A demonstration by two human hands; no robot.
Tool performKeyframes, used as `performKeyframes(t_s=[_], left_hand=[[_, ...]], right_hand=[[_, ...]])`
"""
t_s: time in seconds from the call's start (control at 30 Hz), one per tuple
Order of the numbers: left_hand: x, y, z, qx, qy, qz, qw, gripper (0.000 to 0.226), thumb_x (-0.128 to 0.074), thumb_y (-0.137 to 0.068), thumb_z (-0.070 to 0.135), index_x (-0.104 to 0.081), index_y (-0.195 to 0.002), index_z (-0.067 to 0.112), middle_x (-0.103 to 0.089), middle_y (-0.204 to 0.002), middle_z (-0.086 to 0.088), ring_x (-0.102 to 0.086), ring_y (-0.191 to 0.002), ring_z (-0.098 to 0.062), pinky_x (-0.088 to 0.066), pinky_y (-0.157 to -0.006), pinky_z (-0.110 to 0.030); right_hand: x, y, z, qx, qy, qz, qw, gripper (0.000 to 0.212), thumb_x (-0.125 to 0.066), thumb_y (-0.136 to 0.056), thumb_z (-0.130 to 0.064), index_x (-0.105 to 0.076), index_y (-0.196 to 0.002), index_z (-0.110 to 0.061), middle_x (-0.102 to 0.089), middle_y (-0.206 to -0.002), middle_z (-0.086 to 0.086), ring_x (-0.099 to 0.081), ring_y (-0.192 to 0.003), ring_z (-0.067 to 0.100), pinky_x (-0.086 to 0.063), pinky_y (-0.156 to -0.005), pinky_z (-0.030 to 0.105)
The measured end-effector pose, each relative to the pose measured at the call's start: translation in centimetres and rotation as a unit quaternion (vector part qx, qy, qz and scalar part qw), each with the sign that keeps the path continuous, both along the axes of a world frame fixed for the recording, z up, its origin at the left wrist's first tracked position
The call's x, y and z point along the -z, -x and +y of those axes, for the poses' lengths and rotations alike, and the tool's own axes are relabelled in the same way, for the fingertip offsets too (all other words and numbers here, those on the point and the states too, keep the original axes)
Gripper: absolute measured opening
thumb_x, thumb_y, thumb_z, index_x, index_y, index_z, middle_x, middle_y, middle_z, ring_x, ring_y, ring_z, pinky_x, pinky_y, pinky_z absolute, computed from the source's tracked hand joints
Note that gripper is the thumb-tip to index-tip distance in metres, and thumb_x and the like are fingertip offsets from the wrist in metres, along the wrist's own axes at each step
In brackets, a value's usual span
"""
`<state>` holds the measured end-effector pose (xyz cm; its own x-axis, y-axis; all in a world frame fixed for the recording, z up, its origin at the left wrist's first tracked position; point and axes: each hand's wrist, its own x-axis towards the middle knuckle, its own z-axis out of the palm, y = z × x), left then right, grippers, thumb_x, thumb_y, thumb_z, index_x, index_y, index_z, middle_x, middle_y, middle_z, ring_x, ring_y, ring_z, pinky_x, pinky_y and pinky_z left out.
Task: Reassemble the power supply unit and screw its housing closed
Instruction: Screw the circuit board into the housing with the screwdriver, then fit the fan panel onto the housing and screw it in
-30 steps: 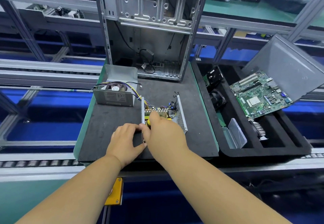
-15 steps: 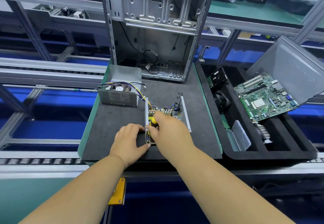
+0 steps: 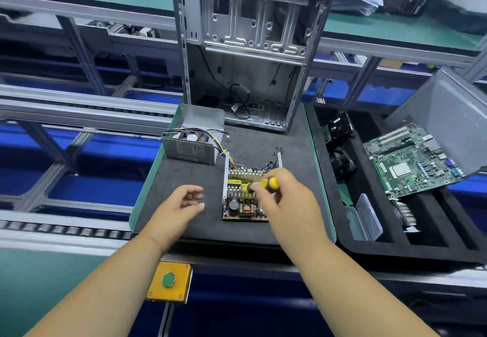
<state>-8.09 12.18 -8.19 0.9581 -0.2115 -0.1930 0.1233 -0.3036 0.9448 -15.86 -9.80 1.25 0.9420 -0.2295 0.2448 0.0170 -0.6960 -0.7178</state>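
Power supply tray (image 3: 246, 194), its circuit board bare, lies on the dark surface (image 3: 189, 175) directly ahead of the person, long axis running away from them, between two upright side flanges. The right hand (image 3: 283, 199) hangs over its right half, fingers pinching a yellow-handled screwdriver (image 3: 264, 184) laid crosswise above the heatsinks. The left hand (image 3: 181, 207) hovers just beside the left flange, loosely curled, holding nothing. Its grey cover (image 3: 196, 140), fan and wires inside, sits farther back on the left, probably the next piece to fit.
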Motion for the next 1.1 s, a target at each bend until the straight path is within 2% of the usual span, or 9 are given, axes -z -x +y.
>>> performKeyframes(t_s=[0.07, 0.13, 0.23, 0.37, 0.47, 0.53, 0.6, 0.9, 1.1], left_hand=[[-1.0, 0.4, -0.2, -0.028, 0.002, -0.014, 1.000, 0.029, -0.063, -0.092, 0.011, -0.063, -0.109, 0.034, -0.069, -0.108, 0.011, -0.062, -0.101, -0.001, -0.043, -0.092, -0.019], [-2.0, 0.6, -0.8, -0.042, 0.002, -0.027, 0.999, 0.029, -0.062, -0.092, 0.011, -0.064, -0.106, 0.036, -0.070, -0.104, 0.016, -0.062, -0.098, 0.002, -0.043, -0.090, -0.020], [-3.5, 1.1, -2.7, -0.046, 0.015, -0.050, 0.998, 0.030, -0.060, -0.092, 0.009, -0.066, -0.104, 0.036, -0.070, -0.103, 0.018, -0.062, -0.099, 0.002, -0.044, -0.092, -0.023], [-5.3, 2.4, -5.5, -0.042, 0.046, -0.081, 0.995, 0.034, -0.060, -0.092, 0.008, -0.068, -0.101, 0.039, -0.071, -0.104, 0.013, -0.063, -0.104, -0.007, -0.045, -0.092, -0.026], [-6.6, 3.6, -7.6, -0.040, 0.050, -0.100, 0.993, 0.032, -0.060, -0.090, 0.011, -0.069, -0.102, 0.040, -0.071, -0.104, 0.013, -0.063, -0.103, -0.009, -0.044, -0.092, -0.027], [-7.4, 4.5, -8.8, -0.043, 0.058, -0.114, 0.991, 0.031, -0.060, -0.090, 0.011, -0.069, -0.101, 0.039, -0.071, -0.103, 0.014, -0.064, -0.101, -0.008, -0.045, -0.088, -0.025], [-8.0, 5.5, -10.0, -0.051, 0.066, -0.123, 0.989, 0.033, -0.060, -0.091, 0.007, -0.069, -0.099, 0.038, -0.071, -0.101, 0.015, -0.064, -0.098, -0.006, -0.046, -0.085, -0.024], [-9.4, 6.9, -11.6, -0.051, 0.044, -0.144, 0.987, 0.035, -0.061, -0.091, 0.004, -0.070, -0.096, 0.037, -0.071, -0.100, 0.008, -0.063, -0.088, -0.011, -0.052, -0.071, -0.014], [-9.0, 2.4, -9.9, -0.058, 0.043, -0.145, 0.987, 0.030, -0.064, -0.090, 0.008, -0.070, -0.099, 0.035, -0.072, -0.100, 0.007, -0.064, -0.098, -0.015, -0.048, -0.089, -0.028]], right_hand=[[-0.9, 0.6, -1.8, 0.039, -0.112, -0.004, 0.993, 0.013, -0.066, -0.089, -0.036, -0.056, -0.084, -0.028, -0.067, -0.071, -0.012, -0.062, -0.067, 0.006, -0.046, -0.060, 0.021], [-1.7, 1.0, -3.9, 0.070, -0.179, 0.005, 0.981, 0.011, -0.067, -0.089, -0.031, -0.059, -0.082, -0.026, -0.072, -0.077, -0.010, -0.066, -0.070, 0.005, -0.051, -0.063, 0.026], [-2.5, 2.0, -6.7, 0.086, -0.254, 0.026, 0.963, 0.008, -0.069, -0.087, -0.026, -0.063, -0.086, -0.021, -0.074, -0.079, -0.006, -0.064, -0.066, 0.005, -0.053, -0.065, 0.032], [-2.9, 3.7, -9.8, 0.095, -0.335, 0.050, 0.936, 0.013, -0.067, -0.076, -0.023, -0.062, -0.084, -0.014, -0.075, -0.086, 0.005, -0.058, -0.061, 0.010, -0.045, -0.063, 0.030], [-2.7, 4.5, -12.1, 0.073, -0.495, 0.070, 0.863, 0.006, -0.057, -0.083, -0.013, -0.060, -0.085, -0.009, -0.075, -0.084, 0.010, -0.053, -0.058, 0.013, -0.041, -0.061, 0.027], [-2.5, 4.9, -13.5, 0.060, -0.580, 0.088, 0.808, 0.011, -0.052, -0.092, -0.008, -0.062, -0.095, -0.006, -0.075, -0.084, 0.010, -0.054, -0.055, 0.012, -0.043, -0.055, 0.022], [-2.2, 5.4, -14.6, 0.047, -0.604, 0.101, 0.789, 0.015, -0.050, -0.094, -0.007, -0.062, -0.103, -0.005, -0.075, -0.085, 0.007, -0.057, -0.055, 0.011, -0.046, -0.052, 0.019], [-2.0, 5.8, -17.2, -0.012, -0.506, 0.116, 0.855, 0.029, -0.046, -0.094, -0.003, -0.063, -0.117, -0.012, -0.075, -0.089, 0.005, -0.071, -0.071, 0.019, -0.050, -0.055, 0.021], [-1.9, 3.0, -16.3, 0.005, -0.438, 0.123, 0.891, 0.034, -0.040, -0.092, 0.000, -0.065, -0.108, -0.017, -0.071, -0.078, 0.000, -0.068, -0.066, 0.017, -0.045, -0.071, 0.035]])
